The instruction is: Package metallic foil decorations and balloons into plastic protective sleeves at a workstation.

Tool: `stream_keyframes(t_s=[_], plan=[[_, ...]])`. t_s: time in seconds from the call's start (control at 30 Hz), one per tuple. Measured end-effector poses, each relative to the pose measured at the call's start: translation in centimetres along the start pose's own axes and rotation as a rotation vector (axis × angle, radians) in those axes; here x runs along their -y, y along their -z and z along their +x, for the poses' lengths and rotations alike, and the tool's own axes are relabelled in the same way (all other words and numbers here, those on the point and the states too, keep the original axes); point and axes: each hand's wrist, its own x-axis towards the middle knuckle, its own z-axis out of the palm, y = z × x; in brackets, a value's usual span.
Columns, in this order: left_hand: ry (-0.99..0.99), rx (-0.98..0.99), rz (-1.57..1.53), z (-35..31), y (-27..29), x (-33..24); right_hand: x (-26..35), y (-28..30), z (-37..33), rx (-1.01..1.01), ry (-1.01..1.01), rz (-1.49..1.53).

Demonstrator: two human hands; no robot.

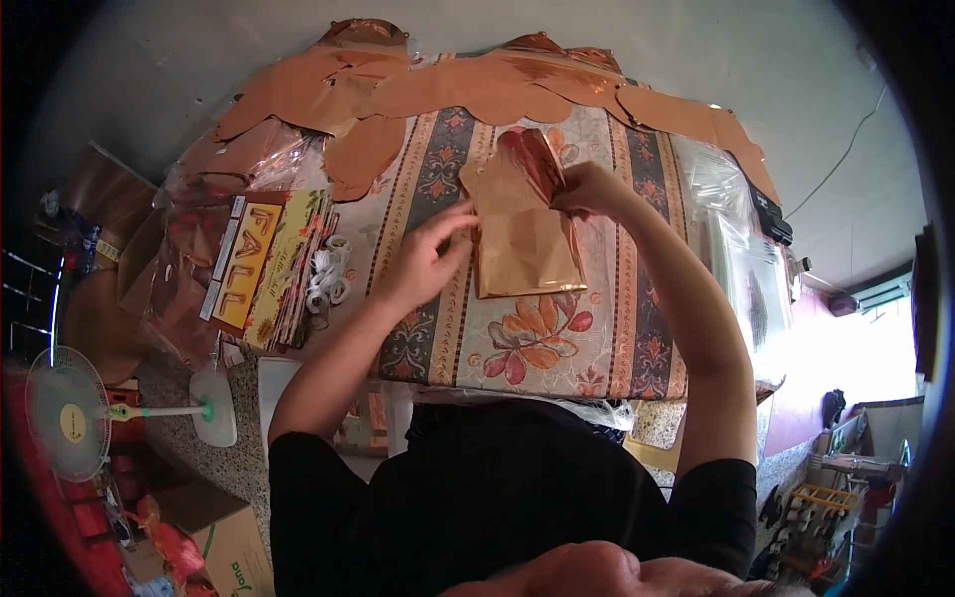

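Observation:
A copper-coloured foil balloon point(527, 249), flat and partly folded, lies in the middle of the patterned tablecloth point(418, 353). Its upper right part is lifted and creased, with my right hand point(591, 191) closed on that edge. Beside the balloon's left edge is my left hand point(434, 255), its fingers apart and the tips at or very near the foil; whether they touch it I cannot tell. A reddish shine shows on the raised top fold.
More flat copper foil balloons point(487, 88) spread along the table's far edge. To the left lie a stack of printed cards point(284, 274), small white rolls point(326, 277) and clear plastic. Clear plastic sleeves point(741, 264) sit at the right. A fan point(68, 418) stands left of the table.

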Motion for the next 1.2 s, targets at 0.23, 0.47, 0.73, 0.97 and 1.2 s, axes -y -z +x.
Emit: stream_keyframes(t_s=[0.23,0.47,0.73,0.97,1.2], plan=[[0.314,-0.071,0.102,1.9,0.6,-0.4,-1.0,-0.9,-4.1,-0.082,0.221,0.164],[0.645,0.254,-0.455,3.8,1.0,2.1,-2.1,-1.6,-5.1,-0.107,0.196,0.284],[0.753,0.145,-0.374,3.8,0.1,0.0,-2.3,-1.4,-5.4,-0.095,0.209,0.334],[0.553,0.06,-0.113,3.8,-1.0,-1.5,-1.8,-1.4,-5.3,-0.047,0.088,0.323],[0.355,-0.124,-0.404,3.1,-1.9,-0.3,-1.6,-1.9,-5.2,-0.036,0.19,0.376]])
